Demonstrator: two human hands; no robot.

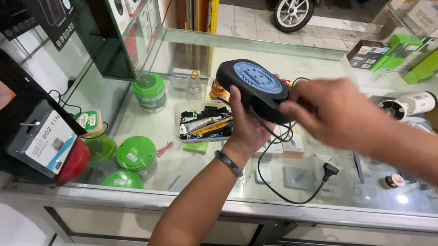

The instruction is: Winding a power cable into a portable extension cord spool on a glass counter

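Gripping from below, the left hand (pixel 246 126) holds a black oval device with a blue round face (pixel 256 87) above the glass counter (pixel 188 161); the right hand (pixel 335 113) clasps its 3 o'clock edge, fingers closed on it; its black cord (pixel 275 187) hangs toward 6 o'clock, plug (pixel 330 169) resting on the glass; a clear tray of tools (pixel 202 122) sits at 9 o'clock.
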